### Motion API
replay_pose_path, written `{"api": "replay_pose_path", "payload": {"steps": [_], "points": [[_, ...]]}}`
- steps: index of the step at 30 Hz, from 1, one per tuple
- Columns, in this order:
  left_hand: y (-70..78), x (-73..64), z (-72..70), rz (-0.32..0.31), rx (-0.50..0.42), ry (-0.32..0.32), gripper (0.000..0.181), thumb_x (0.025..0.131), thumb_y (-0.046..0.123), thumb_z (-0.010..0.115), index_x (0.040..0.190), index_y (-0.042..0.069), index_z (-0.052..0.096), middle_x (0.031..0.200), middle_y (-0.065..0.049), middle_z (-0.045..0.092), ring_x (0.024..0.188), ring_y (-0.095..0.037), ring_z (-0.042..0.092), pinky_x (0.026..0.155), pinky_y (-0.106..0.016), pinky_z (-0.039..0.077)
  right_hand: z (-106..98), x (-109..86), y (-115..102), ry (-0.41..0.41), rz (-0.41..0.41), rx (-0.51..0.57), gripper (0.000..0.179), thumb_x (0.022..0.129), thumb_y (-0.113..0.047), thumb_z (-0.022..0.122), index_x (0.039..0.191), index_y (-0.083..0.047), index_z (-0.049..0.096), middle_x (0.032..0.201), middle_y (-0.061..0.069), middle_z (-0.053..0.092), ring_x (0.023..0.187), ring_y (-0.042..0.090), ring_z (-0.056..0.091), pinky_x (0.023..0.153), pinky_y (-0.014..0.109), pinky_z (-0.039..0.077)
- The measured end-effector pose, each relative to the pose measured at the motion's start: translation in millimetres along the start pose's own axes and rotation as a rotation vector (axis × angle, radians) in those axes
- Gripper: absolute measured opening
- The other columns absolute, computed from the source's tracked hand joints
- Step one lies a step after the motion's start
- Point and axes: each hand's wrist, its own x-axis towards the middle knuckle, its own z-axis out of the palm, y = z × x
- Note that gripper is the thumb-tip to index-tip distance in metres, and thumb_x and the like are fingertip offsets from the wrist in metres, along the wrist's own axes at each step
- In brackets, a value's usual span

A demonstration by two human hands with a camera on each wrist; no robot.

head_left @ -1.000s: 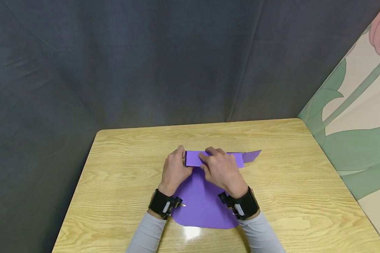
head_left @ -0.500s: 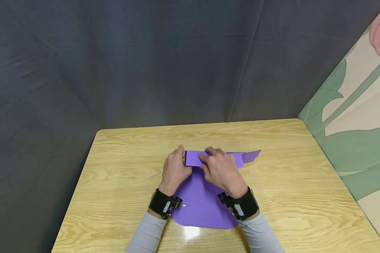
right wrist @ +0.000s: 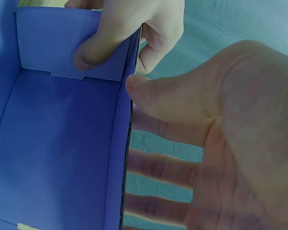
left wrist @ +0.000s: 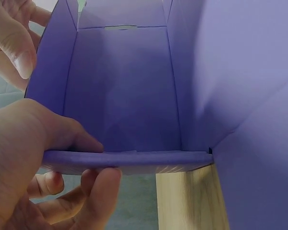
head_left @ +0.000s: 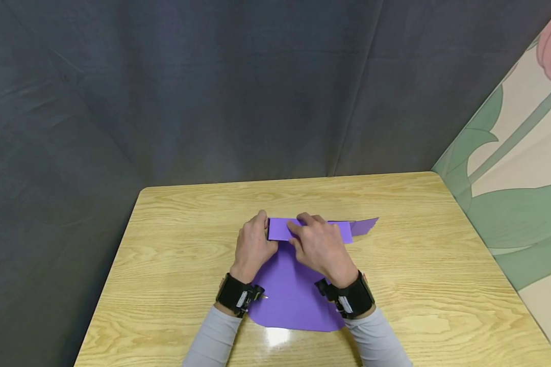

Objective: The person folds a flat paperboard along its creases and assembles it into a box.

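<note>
A purple cardboard box (head_left: 277,229) lies on its side, its inside (left wrist: 122,81) facing my wrists. From it a wide purple panel (head_left: 286,306) reaches toward me over the table. My left hand (head_left: 252,250) pinches the left end wall (left wrist: 134,157), thumb inside and fingertips outside. Against the outer face of the upper side wall rests my right hand (head_left: 321,247). Its fingers (right wrist: 158,165) are spread and fairly straight, and the thumb tip touches the wall's rim (right wrist: 129,120). A purple flap (head_left: 365,226) sticks out at the right end.
The box is on a light wood-grain table (head_left: 174,265). Dark grey cloth (head_left: 257,102) hangs behind it. A curtain with a flower print (head_left: 523,204) stands at the right. Each wrist carries a black camera strap (head_left: 355,298).
</note>
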Motion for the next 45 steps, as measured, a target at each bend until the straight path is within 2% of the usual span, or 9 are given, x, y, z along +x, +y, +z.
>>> {"api": "replay_pose_path", "payload": {"steps": [16,23,29,34,37,39,42,45], "points": [[-1.9,1.6,4.7,0.017,0.024,0.045,0.036,0.073,0.002,0.076,0.082,0.014,0.044,0.070,-0.001,0.050,0.062,-0.021,0.055,0.052,-0.035,0.046,0,0.8,-1,0.021,0.000,-0.009,0.031,0.095,-0.028,0.079,0.125,-0.021,0.081,0.126,0.012,0.074,0.108,0.037,0.073,0.056,0.053,0.061],[-1.4,1.2,6.3,-0.003,0.021,0.038,0.036,0.075,0.002,0.077,0.084,0.013,0.043,0.072,-0.002,0.051,0.062,-0.020,0.055,0.051,-0.032,0.045,0,1.2,-1,0.027,-0.002,-0.014,0.031,0.095,-0.029,0.080,0.124,-0.022,0.082,0.126,0.011,0.074,0.108,0.037,0.074,0.056,0.053,0.061],[-1.3,-1.3,9.5,-0.043,0.012,0.068,0.039,0.073,0.003,0.080,0.087,0.013,0.045,0.074,-0.002,0.054,0.061,-0.021,0.055,0.050,-0.032,0.045,-1,1.7,-2,0.014,-0.009,0.001,0.030,0.095,-0.030,0.080,0.125,-0.022,0.081,0.127,0.011,0.074,0.108,0.037,0.074,0.060,0.053,0.062],[-3.9,-1.4,14.2,-0.062,0.004,0.087,0.041,0.075,0.007,0.081,0.095,0.012,0.046,0.076,-0.005,0.055,0.063,-0.024,0.058,0.053,-0.036,0.047,0,1.6,-1,0.033,-0.030,0.001,0.029,0.096,-0.029,0.081,0.123,-0.021,0.082,0.126,0.012,0.075,0.107,0.036,0.075,0.063,0.052,0.063],[-6.3,-1.3,16.0,-0.060,0.010,0.084,0.043,0.076,0.006,0.082,0.109,0.009,0.055,0.086,-0.008,0.066,0.069,-0.027,0.066,0.056,-0.039,0.052,2,1.2,-1,0.050,-0.040,-0.004,0.028,0.096,-0.029,0.081,0.122,-0.021,0.082,0.125,0.012,0.076,0.107,0.036,0.075,0.062,0.051,0.063],[-8.1,-1.2,16.3,-0.056,0.022,0.079,0.043,0.075,0.004,0.082,0.112,0.007,0.061,0.091,-0.009,0.072,0.071,-0.029,0.069,0.057,-0.041,0.055,4,1.0,-2,0.060,-0.044,-0.005,0.028,0.096,-0.030,0.081,0.122,-0.021,0.082,0.125,0.012,0.076,0.108,0.035,0.075,0.060,0.051,0.062],[-10.6,-0.5,16.1,-0.053,0.047,0.069,0.036,0.073,0.003,0.083,0.105,0.008,0.068,0.090,-0.009,0.076,0.070,-0.029,0.071,0.056,-0.042,0.056,6,0.8,-3,0.069,-0.043,-0.003,0.028,0.096,-0.030,0.080,0.122,-0.021,0.082,0.125,0.013,0.075,0.108,0.036,0.075,0.059,0.051,0.062],[-12.3,-0.1,16.6,-0.047,0.055,0.066,0.029,0.073,0.003,0.083,0.096,0.009,0.068,0.084,-0.008,0.074,0.066,-0.027,0.069,0.054,-0.040,0.054,7,0.6,-4,0.068,-0.036,0.000,0.028,0.097,-0.030,0.080,0.123,-0.022,0.081,0.125,0.013,0.075,0.107,0.036,0.075,0.058,0.052,0.062]]}}
